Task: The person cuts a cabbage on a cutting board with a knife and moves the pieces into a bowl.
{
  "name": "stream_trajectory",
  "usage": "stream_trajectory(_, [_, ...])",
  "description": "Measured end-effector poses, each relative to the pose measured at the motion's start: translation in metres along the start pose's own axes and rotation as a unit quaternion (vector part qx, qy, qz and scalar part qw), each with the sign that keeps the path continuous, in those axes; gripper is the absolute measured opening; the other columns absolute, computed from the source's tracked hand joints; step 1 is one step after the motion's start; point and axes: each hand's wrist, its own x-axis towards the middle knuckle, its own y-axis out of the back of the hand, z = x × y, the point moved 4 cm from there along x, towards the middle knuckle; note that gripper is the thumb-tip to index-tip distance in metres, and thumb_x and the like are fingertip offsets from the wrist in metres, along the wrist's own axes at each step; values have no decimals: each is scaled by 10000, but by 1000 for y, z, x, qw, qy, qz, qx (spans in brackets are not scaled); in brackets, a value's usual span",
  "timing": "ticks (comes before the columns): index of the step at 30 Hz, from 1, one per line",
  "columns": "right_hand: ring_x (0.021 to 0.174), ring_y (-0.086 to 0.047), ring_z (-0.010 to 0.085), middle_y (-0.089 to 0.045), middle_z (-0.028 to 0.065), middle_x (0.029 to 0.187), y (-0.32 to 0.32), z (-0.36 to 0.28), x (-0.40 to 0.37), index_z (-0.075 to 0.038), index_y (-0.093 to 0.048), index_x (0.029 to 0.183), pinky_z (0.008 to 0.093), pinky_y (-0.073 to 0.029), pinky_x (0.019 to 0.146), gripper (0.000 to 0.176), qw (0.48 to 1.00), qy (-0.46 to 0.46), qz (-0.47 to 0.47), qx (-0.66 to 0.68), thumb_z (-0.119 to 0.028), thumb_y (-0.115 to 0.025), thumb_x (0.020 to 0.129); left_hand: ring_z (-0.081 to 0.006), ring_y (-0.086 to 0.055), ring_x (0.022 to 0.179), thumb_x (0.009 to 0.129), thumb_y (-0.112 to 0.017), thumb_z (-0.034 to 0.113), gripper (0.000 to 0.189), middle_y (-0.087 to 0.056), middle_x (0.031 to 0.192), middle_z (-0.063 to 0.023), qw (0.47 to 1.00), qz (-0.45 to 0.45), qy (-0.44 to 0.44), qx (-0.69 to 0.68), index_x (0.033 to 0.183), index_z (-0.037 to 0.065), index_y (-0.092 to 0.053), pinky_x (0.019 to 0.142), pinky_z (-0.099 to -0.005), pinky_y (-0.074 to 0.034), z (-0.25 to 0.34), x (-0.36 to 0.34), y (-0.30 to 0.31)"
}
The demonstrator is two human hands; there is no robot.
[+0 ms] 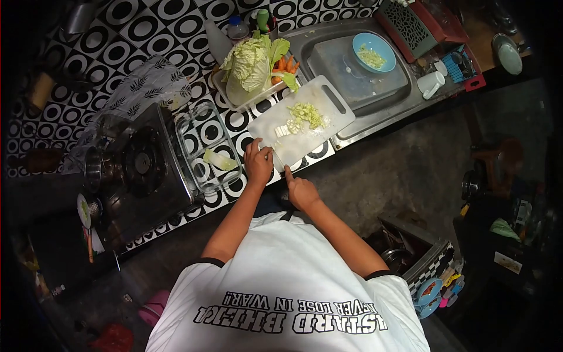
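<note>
A white cutting board (pixel 325 124) lies at a slant on the counter, bearing chopped pale-green cabbage (pixel 308 115) and a row of white cut pieces (pixel 284 129). My left hand (pixel 258 164) rests at the board's near left corner, fingers bent and a little apart. Just right of it, at the near edge, is my right hand (pixel 301 191), its index finger stretched forward and the other fingers curled. A thin blade-like edge, seemingly a knife (pixel 279 159), runs from that fingertip toward my left hand; its handle is hidden by the right hand.
Left of the board, a glass dish (pixel 187 146) holds a cabbage piece (pixel 220 159). Behind stands a container (pixel 234 104) with a cabbage head (pixel 249 64) and carrots (pixel 285 66). A blue bowl (pixel 387 49) of chopped cabbage is at the sink (pixel 404 88). A stove (pixel 149 164) stands far left.
</note>
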Motion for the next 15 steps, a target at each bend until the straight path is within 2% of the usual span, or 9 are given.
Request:
stream_trajectory(5, [775,-683,371,-673,227,874,-17,9,-1,17,-215,1511,458,-560,713,708,999,24,26,-5,-54,-458,850,-316,-544,1092,733,-734,67,106,-590,1204,-93,1000,-8,5,4,839,63,-742,881,-438,-444,0,0,1])
stream_trajectory(9, [780,-686,362,-672,233,869,-20,8,4,17,-204,1513,454,-560,707,719,1000,17,19,2,-58,-466,848,-313,-544,1094,738,-731,72,88,-590,1204,-91,1000,-4,-6,8,825,65,-738,876,-433,-442,0,0,1])
stream_trajectory(15, [720,-686,354,-677,205,798,-24,9,25,15,-221,1509,456,-562,666,721,997,33,69,-1,-50,-480,839,-324,-546,1088,739,-729,75,79,-599,1193,-108,1000,-9,-8,3,816,58,-734,886,-434,-443,2,1,3])
